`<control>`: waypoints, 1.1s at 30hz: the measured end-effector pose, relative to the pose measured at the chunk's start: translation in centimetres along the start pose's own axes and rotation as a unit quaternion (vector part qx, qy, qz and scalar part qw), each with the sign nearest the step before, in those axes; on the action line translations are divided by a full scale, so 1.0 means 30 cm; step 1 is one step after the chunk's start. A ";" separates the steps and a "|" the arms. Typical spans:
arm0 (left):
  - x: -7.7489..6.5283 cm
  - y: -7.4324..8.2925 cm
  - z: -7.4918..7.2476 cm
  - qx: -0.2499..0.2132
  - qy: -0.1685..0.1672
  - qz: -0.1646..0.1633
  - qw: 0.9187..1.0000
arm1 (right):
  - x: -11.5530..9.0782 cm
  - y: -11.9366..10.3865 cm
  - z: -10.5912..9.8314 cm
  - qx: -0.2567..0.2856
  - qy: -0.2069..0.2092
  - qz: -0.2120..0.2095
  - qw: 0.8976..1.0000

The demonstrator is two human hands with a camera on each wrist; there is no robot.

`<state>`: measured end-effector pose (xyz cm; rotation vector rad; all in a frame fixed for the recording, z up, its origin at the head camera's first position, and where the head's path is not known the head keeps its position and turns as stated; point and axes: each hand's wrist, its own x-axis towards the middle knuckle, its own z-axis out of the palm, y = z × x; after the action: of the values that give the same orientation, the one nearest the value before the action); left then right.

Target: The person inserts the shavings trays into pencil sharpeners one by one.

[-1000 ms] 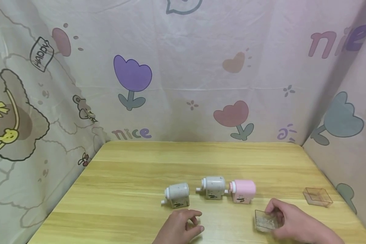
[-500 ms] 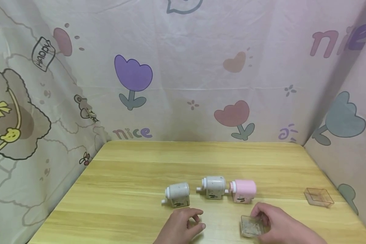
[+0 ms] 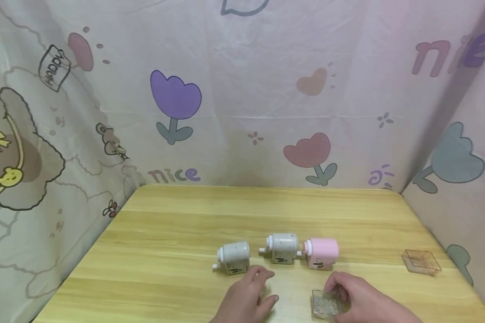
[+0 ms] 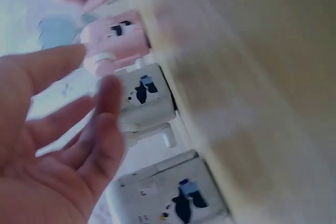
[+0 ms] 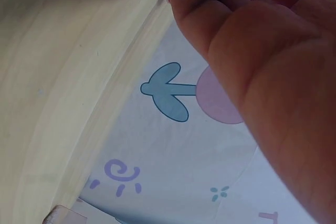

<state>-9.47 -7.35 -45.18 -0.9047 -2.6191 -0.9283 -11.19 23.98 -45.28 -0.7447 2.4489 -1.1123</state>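
Note:
My right hand [image 3: 359, 296] grips a small clear drawer [image 3: 325, 306] by its edge, low over the table's front. Grey bits, like pencil shavings, show in the drawer. My left hand [image 3: 248, 294] holds nothing; its thumb and fingers are apart and loosely bent, just in front of the left grey crank pencil sharpener [image 3: 234, 258]. A second grey sharpener [image 3: 283, 248] and a pink sharpener [image 3: 323, 253] stand behind and between the hands. In the left wrist view, the left hand [image 4: 63, 140] appears beside all three sharpeners. The right wrist view hides the held drawer.
Another clear drawer, tinted orange-brown [image 3: 421, 262], lies near the right edge of the wooden table [image 3: 165, 224]. A printed curtain [image 3: 242, 89] hangs round the back and sides.
My right hand has carried the clear drawer leftward, toward the middle. My left hand has shifted slightly right, and its fingers have spread a little. The sharpeners have stayed in place.

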 end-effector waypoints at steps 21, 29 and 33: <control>0.218 0.005 0.001 0.043 -0.022 -0.099 0.994 | 0.004 0.002 0.008 -0.008 0.008 0.004 1.000; 0.234 -0.015 0.048 0.094 -0.022 -0.079 0.992 | 0.001 0.004 0.010 -0.001 0.008 0.019 1.000; 0.237 -0.021 0.056 0.083 -0.008 -0.055 0.995 | -0.002 0.004 0.008 -0.003 0.010 0.019 1.000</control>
<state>-15.46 -3.26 -44.03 -0.7376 -2.7338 -0.7162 -11.07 23.94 -45.52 -0.6875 2.4730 -1.1049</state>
